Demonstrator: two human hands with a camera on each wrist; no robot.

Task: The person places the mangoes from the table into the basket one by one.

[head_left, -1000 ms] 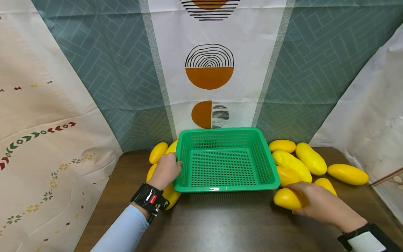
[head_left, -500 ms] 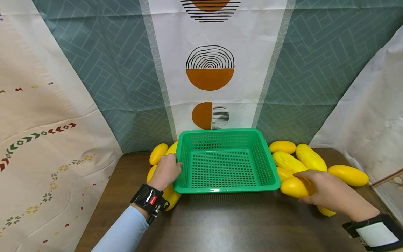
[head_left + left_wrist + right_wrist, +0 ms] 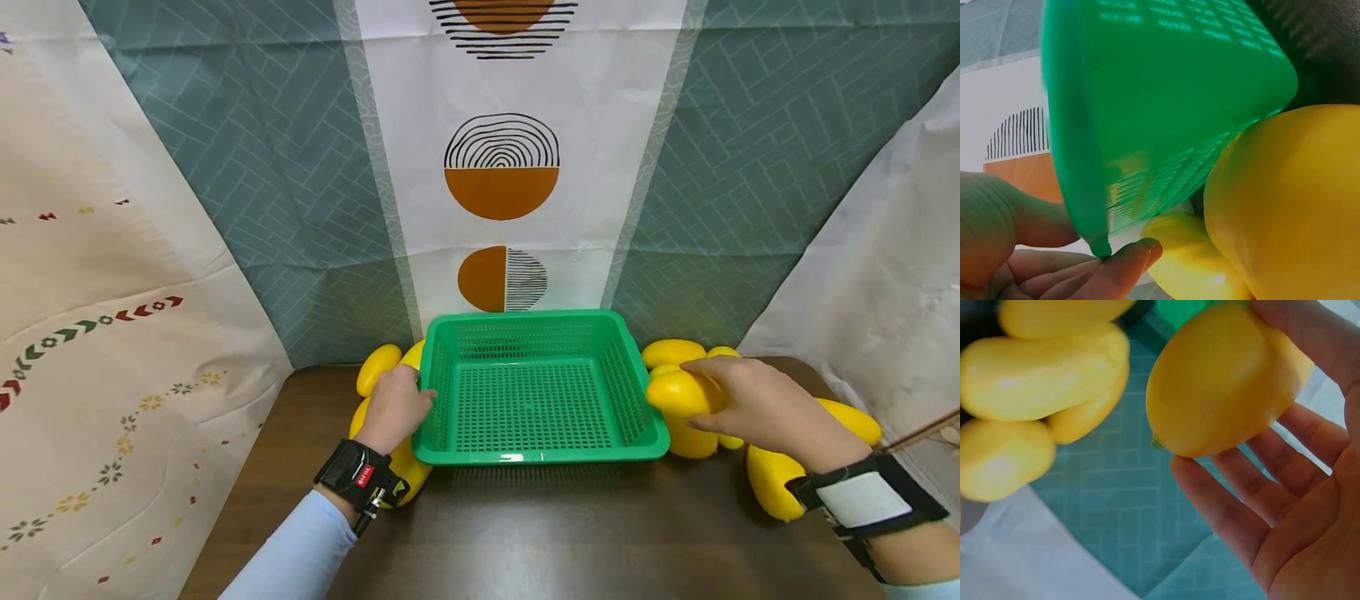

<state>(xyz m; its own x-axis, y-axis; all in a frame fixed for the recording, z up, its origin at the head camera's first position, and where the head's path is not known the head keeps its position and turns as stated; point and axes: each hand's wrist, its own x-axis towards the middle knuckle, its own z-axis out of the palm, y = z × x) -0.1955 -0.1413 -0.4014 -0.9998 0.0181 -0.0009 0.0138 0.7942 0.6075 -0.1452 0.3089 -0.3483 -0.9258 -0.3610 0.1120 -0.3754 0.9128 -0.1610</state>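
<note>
A green perforated plastic basket (image 3: 540,457) stands on the brown table, with nothing in it. My left hand (image 3: 395,408) pinches its left rim; in the left wrist view thumb and fingers lie on either side of the basket's edge (image 3: 1079,150). My right hand (image 3: 757,404) holds a plump yellow mango (image 3: 677,393) by the basket's right rim. The right wrist view shows this mango (image 3: 1216,387) between thumb and fingers, its small green stem end pointing down.
Several more yellow fruits (image 3: 672,352) lie right of the basket, partly hidden by my right arm. Others (image 3: 378,369) lie along its left side, close to my left hand. A patterned cloth (image 3: 502,83) hangs behind the table.
My right hand has carried the mango up from the table's right side and forward, slightly leftward, to the basket's right rim. The left hand keeps its grip on the rim.
</note>
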